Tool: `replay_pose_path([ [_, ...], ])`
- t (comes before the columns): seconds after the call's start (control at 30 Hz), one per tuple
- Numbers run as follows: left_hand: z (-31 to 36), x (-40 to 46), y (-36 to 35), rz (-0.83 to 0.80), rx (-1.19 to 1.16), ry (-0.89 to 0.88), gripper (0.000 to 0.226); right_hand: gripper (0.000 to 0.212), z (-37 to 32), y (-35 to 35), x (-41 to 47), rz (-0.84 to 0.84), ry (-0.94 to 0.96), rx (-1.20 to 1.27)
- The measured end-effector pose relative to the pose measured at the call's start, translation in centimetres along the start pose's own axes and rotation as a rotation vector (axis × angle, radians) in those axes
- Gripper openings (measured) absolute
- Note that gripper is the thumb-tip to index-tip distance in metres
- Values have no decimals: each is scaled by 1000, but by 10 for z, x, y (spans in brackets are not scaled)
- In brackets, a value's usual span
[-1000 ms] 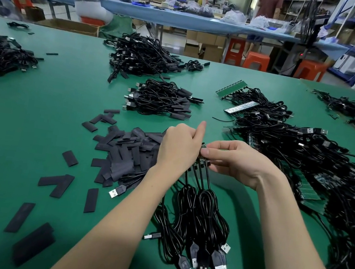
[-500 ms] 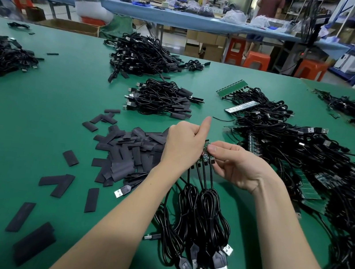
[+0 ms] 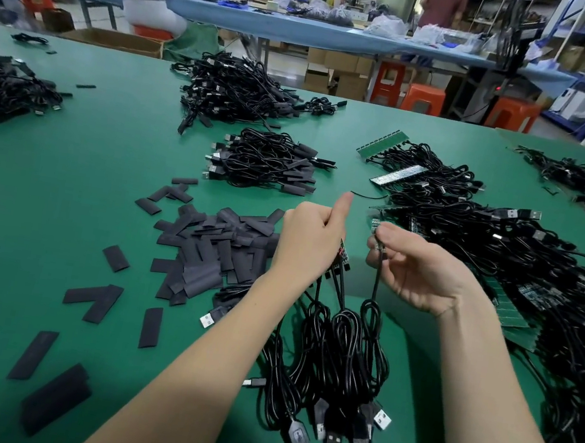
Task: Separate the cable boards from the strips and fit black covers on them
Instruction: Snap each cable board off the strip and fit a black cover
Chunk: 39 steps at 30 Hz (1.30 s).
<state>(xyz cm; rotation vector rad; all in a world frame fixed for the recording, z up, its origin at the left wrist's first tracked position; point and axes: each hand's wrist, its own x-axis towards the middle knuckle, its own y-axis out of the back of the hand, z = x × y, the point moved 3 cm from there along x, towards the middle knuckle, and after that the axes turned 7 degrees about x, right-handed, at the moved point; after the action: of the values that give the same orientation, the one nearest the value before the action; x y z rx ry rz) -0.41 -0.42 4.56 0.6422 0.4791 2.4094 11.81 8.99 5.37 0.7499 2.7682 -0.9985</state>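
My right hand pinches one small board with its cable hanging; my left hand, thumb up, grips the strip. If I tug hard, the thin cable could tear from its solder. The board sits at centre, covers at nine o'clock.

Black covers — green table
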Motion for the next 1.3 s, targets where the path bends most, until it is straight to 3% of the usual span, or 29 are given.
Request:
replay_pose_path([
  [0.07,1,-1,-2,-53,48,-18,70,8,-5,-1,-4,-4,28,29],
  [0.23,4,0,-3,-172,319,-143,52,70,-11,-17,-9,-209,48,53],
  [0.37,-7,0,-5,-234,419,-134,47,42,-18,-24,-11,-260,95,147],
  [0.47,-7,1,-8,-209,365,-125,39,16,-23,-23,-4,-22,178,105],
  [0.57,-2,3,-8,-210,198,-89,40,14,-26,-20,3,175,307,-23],
  [0.7,15,0,-7,-579,-373,144,48,17,-31,-19,3,306,471,-36],
  [0.77,24,-6,-4,-714,-467,149,40,18,-35,-18,1,339,556,-17],
  [0.83,31,-11,-1,-746,-508,114,20,16,-38,-16,-1,360,608,25],
  [1.03,34,-5,16,-723,-638,204,11,10,-24,-7,7,450,431,125],
  [1.3,34,1,33,-465,-763,202,9,10,-13,-13,18,445,395,183],
])
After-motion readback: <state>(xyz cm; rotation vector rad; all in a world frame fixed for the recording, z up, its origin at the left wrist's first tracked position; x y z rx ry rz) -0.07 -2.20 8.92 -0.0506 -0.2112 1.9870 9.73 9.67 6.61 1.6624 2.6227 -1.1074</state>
